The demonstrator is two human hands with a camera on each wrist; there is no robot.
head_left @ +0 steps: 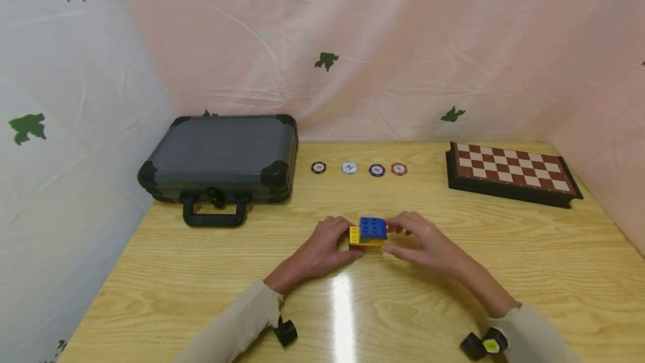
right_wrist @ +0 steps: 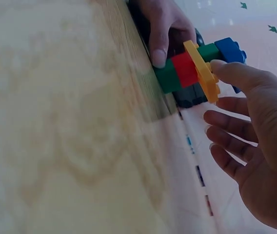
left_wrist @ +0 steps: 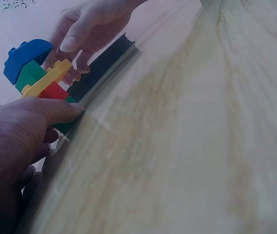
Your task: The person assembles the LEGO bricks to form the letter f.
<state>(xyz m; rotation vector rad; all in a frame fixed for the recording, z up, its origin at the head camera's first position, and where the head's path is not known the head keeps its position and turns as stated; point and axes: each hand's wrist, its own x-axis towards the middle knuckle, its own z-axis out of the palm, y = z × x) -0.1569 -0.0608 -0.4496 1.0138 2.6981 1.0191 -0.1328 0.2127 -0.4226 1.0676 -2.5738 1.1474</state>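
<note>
A stack of toy building bricks stands upright on the table in front of me. From the bottom it has a green brick, a red brick, a wide yellow plate, another green brick and a rounded blue brick on top. My left hand holds the stack low down from the left, its thumb against the bottom green brick. On the other side, my right hand is spread beside the upper bricks, its thumb tip overlapping the yellow plate in the right wrist view.
Behind at the left lies a closed grey case with a black handle. Several poker chips, among them a purple chip, form a row at the back. A folded chessboard sits at the back right, before a pink cloth.
</note>
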